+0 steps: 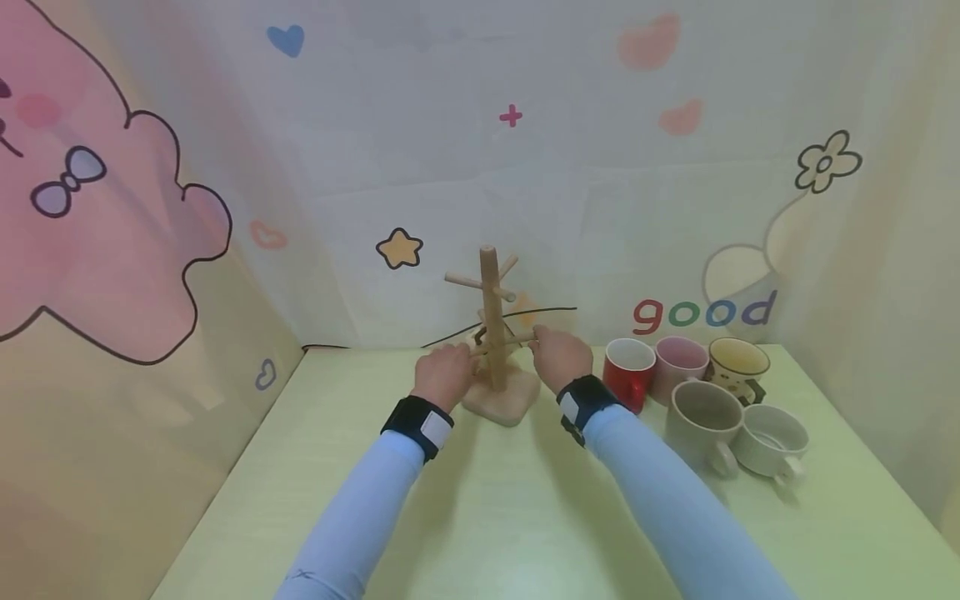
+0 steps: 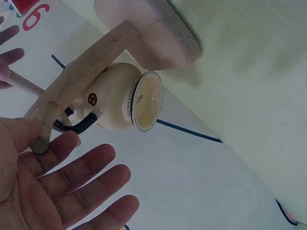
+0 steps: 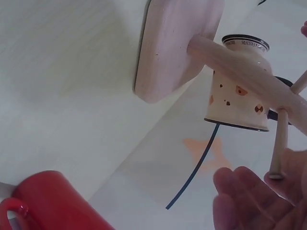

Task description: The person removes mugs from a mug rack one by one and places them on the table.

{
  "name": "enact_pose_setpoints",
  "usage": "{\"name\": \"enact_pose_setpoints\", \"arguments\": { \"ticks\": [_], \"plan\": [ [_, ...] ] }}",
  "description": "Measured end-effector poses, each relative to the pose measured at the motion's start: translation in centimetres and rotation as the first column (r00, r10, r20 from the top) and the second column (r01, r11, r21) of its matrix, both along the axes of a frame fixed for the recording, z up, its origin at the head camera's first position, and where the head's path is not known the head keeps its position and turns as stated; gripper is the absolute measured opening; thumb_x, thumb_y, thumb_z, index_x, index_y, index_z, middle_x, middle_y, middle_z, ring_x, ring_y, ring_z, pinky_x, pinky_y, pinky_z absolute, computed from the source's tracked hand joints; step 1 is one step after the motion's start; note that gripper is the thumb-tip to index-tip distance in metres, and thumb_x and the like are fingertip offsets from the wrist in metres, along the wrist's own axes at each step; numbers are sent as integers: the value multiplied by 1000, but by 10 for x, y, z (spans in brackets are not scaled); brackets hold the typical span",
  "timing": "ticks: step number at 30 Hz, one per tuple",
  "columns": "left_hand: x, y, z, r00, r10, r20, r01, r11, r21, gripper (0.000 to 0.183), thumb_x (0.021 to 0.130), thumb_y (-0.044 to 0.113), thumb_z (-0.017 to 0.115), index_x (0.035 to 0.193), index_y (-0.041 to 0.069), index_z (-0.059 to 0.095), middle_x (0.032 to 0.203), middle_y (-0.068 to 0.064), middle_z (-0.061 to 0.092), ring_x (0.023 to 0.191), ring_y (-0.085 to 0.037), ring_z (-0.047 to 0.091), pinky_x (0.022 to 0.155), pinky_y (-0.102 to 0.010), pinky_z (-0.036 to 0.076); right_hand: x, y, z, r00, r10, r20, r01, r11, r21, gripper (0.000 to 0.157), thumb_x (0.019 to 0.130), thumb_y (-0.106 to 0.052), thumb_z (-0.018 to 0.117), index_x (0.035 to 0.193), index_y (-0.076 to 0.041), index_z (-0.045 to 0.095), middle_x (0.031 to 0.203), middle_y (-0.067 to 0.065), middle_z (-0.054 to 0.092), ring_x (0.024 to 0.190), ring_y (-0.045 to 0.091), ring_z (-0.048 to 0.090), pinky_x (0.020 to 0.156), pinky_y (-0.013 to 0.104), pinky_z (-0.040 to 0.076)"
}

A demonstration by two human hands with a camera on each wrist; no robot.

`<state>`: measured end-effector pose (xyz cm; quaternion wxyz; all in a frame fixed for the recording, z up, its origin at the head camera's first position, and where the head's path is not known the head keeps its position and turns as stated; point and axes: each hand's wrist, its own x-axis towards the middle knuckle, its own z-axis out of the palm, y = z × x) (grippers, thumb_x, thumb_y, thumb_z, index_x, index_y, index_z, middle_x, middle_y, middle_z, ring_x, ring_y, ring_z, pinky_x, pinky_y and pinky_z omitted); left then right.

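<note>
A wooden mug tree (image 1: 491, 312) stands upright on its pale base (image 1: 504, 400) near the back wall. My left hand (image 1: 444, 375) pinches the tip of its lower left peg (image 2: 45, 127) between thumb and index finger, the other fingers spread. On the opposite side, my right hand (image 1: 562, 358) holds the end of the lower right peg (image 3: 279, 143). A cream spotted mug (image 2: 115, 98) with a black handle (image 2: 76, 125) hangs tilted behind the post. From the head, that mug is mostly hidden by the post and hands.
To the right stand a red mug (image 1: 637, 383), a pink mug (image 1: 678, 375), a cream mug with a dark handle (image 1: 731, 367), a large grey-beige mug (image 1: 701, 429) and a low white cup (image 1: 772, 450). A printed cloth (image 1: 450, 125) hangs behind the table.
</note>
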<state>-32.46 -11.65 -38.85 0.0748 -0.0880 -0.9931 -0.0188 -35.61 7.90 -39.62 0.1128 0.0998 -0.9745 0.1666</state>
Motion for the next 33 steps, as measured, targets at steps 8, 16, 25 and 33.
{"name": "enact_pose_setpoints", "arguments": {
  "ticks": [8, 16, 25, 33],
  "plan": [
    [1, 2, -6, 999, 19, -49, -16, 998, 57, 26, 103, 28, 55, 91, 6, 61, 69, -5, 55, 62, -21, 61, 51, -37, 51, -8, -1, 7, 998, -6, -56, 7, 1000, 16, 20, 99, -25, 62, 111, -15, 75, 89, 8, 74, 74, 27, 67, 60, 42, 55],
    [10, 13, -6, 1000, -11, -20, 11, 1000, 13, 19, 102, 24, 58, 97, 9, 67, 71, -3, 58, 66, -19, 62, 55, -37, 54, -12, -1, 10, 999, -32, -3, 32, 999, -16, 27, 101, -26, 60, 122, -16, 71, 108, 11, 73, 93, 32, 69, 70, 48, 57],
    [15, 27, -6, 999, -11, -35, 12, 1000, 15, 35, 105, 35, 48, 95, 9, 69, 68, -1, 56, 61, -15, 59, 51, -34, 52, -15, -1, 12, 997, -58, 54, 57, 998, 13, 30, 103, -24, 56, 129, -15, 67, 112, 12, 72, 93, 31, 70, 72, 49, 58],
    [14, 22, -6, 999, -27, -45, 27, 1000, -1, 39, 105, 38, 47, 92, 7, 65, 61, -1, 52, 55, -16, 58, 48, -34, 50, -9, -2, 11, 994, -34, 107, 30, 999, 30, 35, 103, -27, 53, 136, -14, 57, 108, 16, 71, 90, 35, 69, 72, 53, 55]
  ]
}}
